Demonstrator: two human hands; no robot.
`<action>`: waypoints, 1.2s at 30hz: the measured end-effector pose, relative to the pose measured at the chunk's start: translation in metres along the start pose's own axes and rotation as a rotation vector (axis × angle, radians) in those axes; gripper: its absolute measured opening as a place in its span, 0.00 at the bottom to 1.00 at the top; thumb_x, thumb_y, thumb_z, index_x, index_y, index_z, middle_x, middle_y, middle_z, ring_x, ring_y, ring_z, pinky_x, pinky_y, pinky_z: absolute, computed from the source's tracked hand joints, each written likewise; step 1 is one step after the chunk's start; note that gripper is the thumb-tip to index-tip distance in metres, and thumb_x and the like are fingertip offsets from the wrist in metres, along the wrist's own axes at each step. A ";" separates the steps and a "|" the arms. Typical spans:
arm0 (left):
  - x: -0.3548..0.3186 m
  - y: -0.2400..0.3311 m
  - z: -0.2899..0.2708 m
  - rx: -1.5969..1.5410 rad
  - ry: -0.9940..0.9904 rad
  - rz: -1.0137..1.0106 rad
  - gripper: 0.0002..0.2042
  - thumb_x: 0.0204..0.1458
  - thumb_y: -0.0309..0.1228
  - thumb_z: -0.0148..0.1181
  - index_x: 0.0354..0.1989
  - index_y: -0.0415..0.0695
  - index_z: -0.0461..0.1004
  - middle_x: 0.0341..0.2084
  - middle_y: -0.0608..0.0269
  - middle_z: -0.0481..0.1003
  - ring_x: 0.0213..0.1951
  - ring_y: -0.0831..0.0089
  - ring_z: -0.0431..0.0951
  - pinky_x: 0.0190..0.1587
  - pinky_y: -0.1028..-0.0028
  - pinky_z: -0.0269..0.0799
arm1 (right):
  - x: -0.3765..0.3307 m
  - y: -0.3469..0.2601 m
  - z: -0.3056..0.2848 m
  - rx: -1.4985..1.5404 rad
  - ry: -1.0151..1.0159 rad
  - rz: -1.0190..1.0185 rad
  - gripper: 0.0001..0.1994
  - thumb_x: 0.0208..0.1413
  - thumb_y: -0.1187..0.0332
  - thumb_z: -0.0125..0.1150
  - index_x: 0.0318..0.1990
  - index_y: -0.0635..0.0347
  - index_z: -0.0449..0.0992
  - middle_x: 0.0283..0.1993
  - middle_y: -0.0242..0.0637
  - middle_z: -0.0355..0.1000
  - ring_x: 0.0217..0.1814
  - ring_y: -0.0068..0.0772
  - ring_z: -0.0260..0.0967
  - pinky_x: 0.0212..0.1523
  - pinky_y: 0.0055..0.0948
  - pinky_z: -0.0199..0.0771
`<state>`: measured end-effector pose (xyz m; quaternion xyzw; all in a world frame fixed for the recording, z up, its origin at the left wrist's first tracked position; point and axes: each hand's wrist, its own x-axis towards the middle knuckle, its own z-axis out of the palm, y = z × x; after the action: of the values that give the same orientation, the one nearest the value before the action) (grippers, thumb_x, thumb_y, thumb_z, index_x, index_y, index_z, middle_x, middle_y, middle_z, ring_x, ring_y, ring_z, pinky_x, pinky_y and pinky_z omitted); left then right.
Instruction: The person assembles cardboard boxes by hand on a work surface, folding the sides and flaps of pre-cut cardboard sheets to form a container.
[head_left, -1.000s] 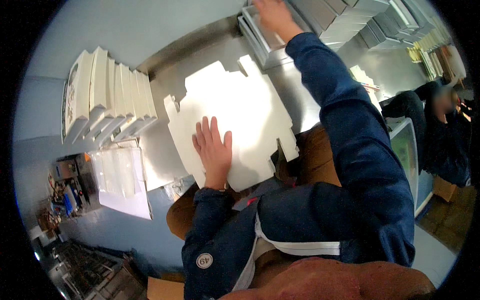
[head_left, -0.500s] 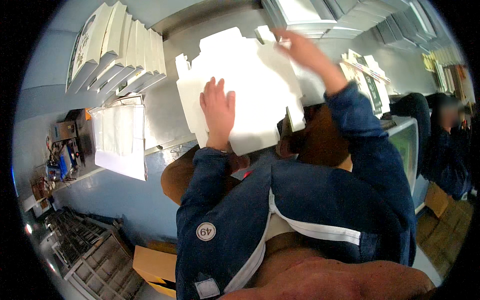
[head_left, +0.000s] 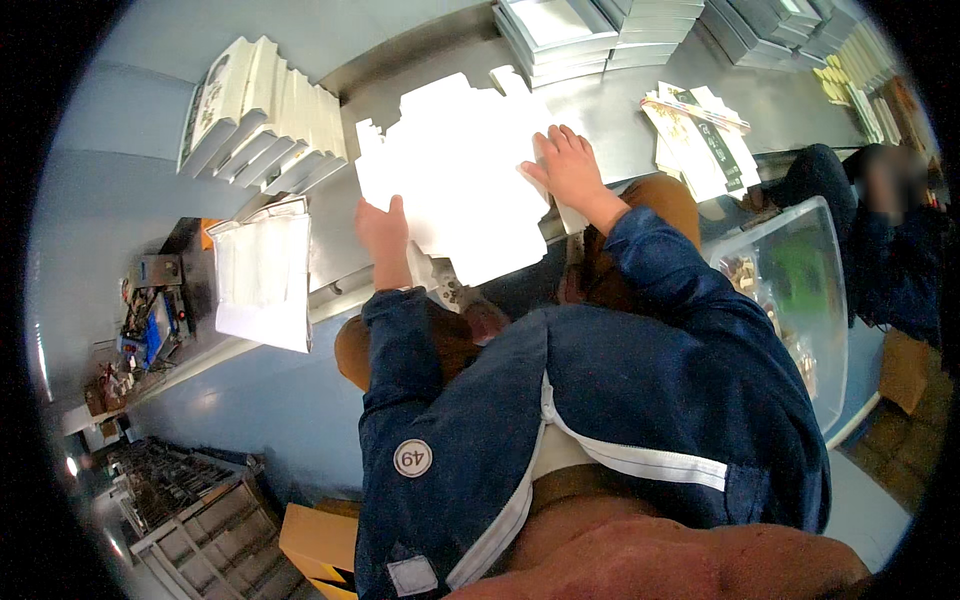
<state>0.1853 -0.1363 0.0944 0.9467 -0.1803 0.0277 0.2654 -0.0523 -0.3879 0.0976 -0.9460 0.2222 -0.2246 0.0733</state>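
A large white cardboard box blank (head_left: 460, 180), unfolded with flaps and notches round its edge, lies in front of me and overhangs the table's near edge. My left hand (head_left: 383, 238) is closed at its left edge, thumb on top and the other fingers curled over the side, partly hidden. On the right, my right hand (head_left: 572, 172) rests with its fingers stretched out over the blank's right flap. Glare washes out the blank's surface, so I cannot tell whether more sheets lie beneath.
Upright white boxes (head_left: 250, 125) stand at the left, near a white padded sheet (head_left: 262, 275). Grey box trays (head_left: 560, 40) are stacked at the back. Printed cards (head_left: 705, 140) lie to the right, above a clear plastic bin (head_left: 830, 330). Another person (head_left: 895, 250) sits far right.
My right hand has come down from above the far right corner onto the blank's right side. My left hand has slid from its top to its left edge. The whole view has shifted somewhat.
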 end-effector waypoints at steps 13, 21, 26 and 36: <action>-0.037 0.065 -0.141 -1.290 -0.471 -0.101 0.31 0.56 0.19 0.55 0.70 0.33 0.58 0.62 0.44 0.70 0.61 0.56 0.73 0.61 0.61 0.72 | 0.016 0.052 -0.058 0.659 -0.177 0.307 0.42 0.55 0.46 0.66 0.69 0.68 0.63 0.67 0.59 0.65 0.71 0.50 0.61 0.70 0.47 0.61; -0.073 0.002 -0.142 -1.530 -0.501 -0.178 0.30 0.58 0.20 0.54 0.71 0.36 0.57 0.65 0.47 0.66 0.65 0.54 0.69 0.67 0.58 0.67 | 0.030 0.037 -0.107 1.588 -0.622 0.495 0.37 0.57 0.58 0.68 0.69 0.69 0.62 0.63 0.51 0.71 0.60 0.44 0.73 0.59 0.35 0.76; -0.057 -0.025 -0.098 -1.204 -0.588 -0.327 0.23 0.57 0.23 0.56 0.63 0.34 0.67 0.54 0.50 0.75 0.55 0.58 0.77 0.57 0.61 0.75 | 0.041 0.030 -0.089 1.231 -0.663 0.552 0.29 0.59 0.67 0.64 0.65 0.73 0.67 0.59 0.50 0.74 0.56 0.41 0.76 0.57 0.33 0.77; -0.051 0.037 -0.053 -1.132 -0.633 -0.328 0.22 0.67 0.39 0.51 0.60 0.33 0.70 0.53 0.53 0.76 0.52 0.66 0.76 0.55 0.65 0.72 | 0.032 0.011 -0.052 1.319 -0.684 0.735 0.32 0.59 0.72 0.58 0.70 0.76 0.58 0.59 0.56 0.72 0.57 0.44 0.77 0.54 0.37 0.80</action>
<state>0.1266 -0.1217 0.1507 0.6390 -0.0901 -0.3911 0.6562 -0.0552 -0.4139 0.1540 -0.5921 0.3052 0.0298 0.7452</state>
